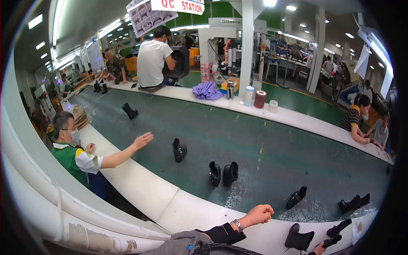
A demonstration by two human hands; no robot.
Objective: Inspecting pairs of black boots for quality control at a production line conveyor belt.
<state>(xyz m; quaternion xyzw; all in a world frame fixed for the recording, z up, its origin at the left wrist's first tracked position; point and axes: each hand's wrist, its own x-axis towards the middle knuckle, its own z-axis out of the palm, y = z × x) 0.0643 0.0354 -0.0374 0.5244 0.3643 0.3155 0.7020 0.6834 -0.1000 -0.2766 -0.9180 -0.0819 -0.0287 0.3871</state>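
My left hand [257, 214], with a metal watch on its wrist, is over the white ledge [204, 208] beside the green belt. Its fingers are loosely curled, and nothing shows in them. At the lower edge my right hand [319, 249] is partly cut off, its fingers closed on a small black boot [332, 241]. Another black boot [338, 228] lies just beyond that one. Left of them an upright black boot [299, 237] stands on the ledge. On the belt beyond, one black boot [296, 197] leans over, and dark boots [354, 203] lie to its right.
The green belt [272, 140] carries a buckled pair of boots [230, 173] and single boots [179, 151] farther left. At left a masked co-worker [76, 157] reaches an arm over it. A purple cloth [207, 90], bottles [249, 96] and seated people line the far ledge.
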